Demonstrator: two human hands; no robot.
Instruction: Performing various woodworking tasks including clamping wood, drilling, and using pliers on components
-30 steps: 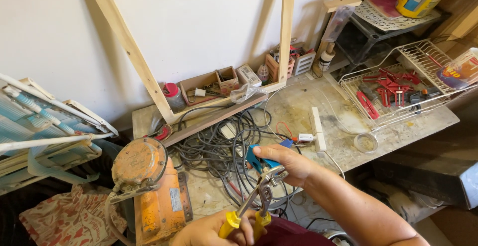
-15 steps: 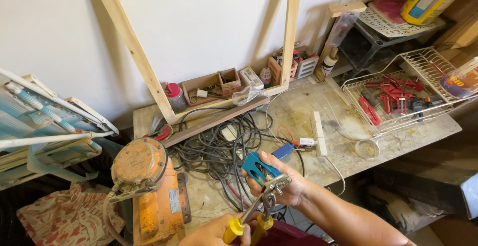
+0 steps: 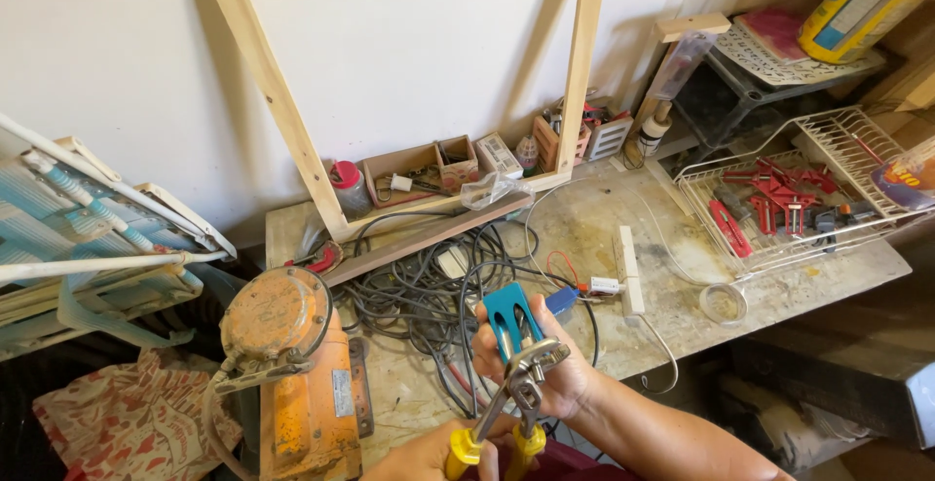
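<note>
My right hand (image 3: pixel 555 364) holds a small teal-blue plastic piece (image 3: pixel 509 316) with slots, raised just above the workbench (image 3: pixel 672 296). My left hand (image 3: pixel 429 457), at the bottom edge, grips the yellow handles of pliers (image 3: pixel 511 393). The metal jaws of the pliers sit against the lower end of the teal piece, close to my right fingers. Behind both hands lies a tangle of dark cables (image 3: pixel 419 291).
An orange motor-like machine (image 3: pixel 292 364) stands at left. A wooden frame (image 3: pixel 292 140) leans on the wall over small boxes (image 3: pixel 429 169). A white wire basket (image 3: pixel 779 199) with red clamps sits at right, and a white power strip (image 3: pixel 628 267) lies mid-bench.
My right hand lifted the teal piece off the bench and drew it toward me; the pliers' jaws met it. The view shifted slightly closer.
</note>
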